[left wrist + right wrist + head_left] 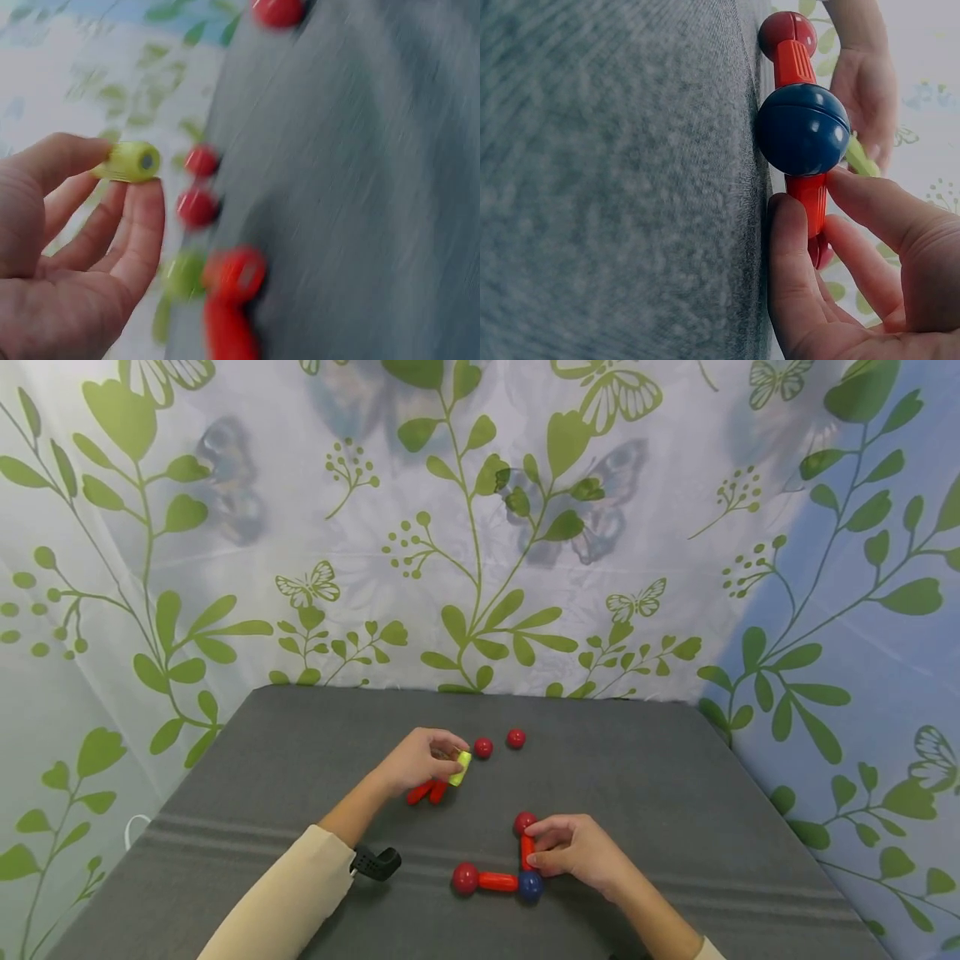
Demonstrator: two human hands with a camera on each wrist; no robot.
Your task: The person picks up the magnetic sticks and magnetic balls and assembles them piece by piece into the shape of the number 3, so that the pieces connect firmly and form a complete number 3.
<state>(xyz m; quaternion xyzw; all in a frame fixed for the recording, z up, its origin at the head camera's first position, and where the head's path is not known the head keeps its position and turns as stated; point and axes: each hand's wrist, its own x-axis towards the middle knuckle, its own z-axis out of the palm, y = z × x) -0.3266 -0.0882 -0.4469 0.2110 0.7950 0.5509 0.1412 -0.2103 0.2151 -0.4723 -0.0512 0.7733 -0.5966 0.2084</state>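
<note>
My left hand [422, 762] pinches a short yellow-green rod [461, 769] between thumb and fingertips, raised over the table. A grey disc shows in the rod's end in the left wrist view. Below that hand lie loose red rods [429, 791], and a blurred green piece [184, 276] shows beside them. My right hand [583, 852] grips a red rod [527, 853] of an L-shaped piece. This rod joins a blue ball [530, 887] at the corner to a red ball [525, 822]. A second red rod [498, 882] runs from the blue ball to another red ball [465, 878].
Two loose red balls, a left one [483, 748] and a right one [516, 739], lie farther back on the grey table [637, 760]. A leaf-patterned curtain [487, 568] hangs behind the table. A black strap [377, 864] is on the left wrist.
</note>
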